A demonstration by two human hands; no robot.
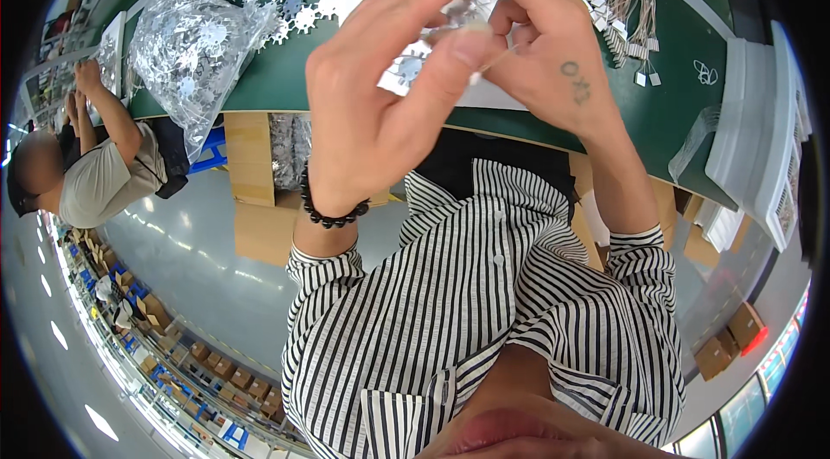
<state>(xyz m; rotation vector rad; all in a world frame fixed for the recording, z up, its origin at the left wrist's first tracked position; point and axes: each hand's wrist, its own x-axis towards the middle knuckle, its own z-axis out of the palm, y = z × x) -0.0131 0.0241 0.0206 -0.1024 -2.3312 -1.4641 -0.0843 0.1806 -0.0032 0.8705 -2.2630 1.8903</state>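
Note:
My left hand (372, 87) and my right hand (553, 48) meet above a white sheet (510, 96) on the green table. Both have curled fingers closed around a small shiny, silvery piece (474, 5); its shape is mostly hidden behind the fingers. From between the thumbs a thin pale wire (500, 61) with a small white tip sticks out toward me. Under the hands on the sheet lie silvery gear-shaped pieces (410, 70) and loose wires. A dark bead bracelet circles my left wrist.
A clear bag of gear-shaped pieces (186, 44) stands at the left, with loose gear-shaped pieces (303, 18) beside it. Bundled wires with white connectors (640, 18) lie right of the sheet. White trays (748, 130) stack at the right edge. Another person (112, 156) works at far left.

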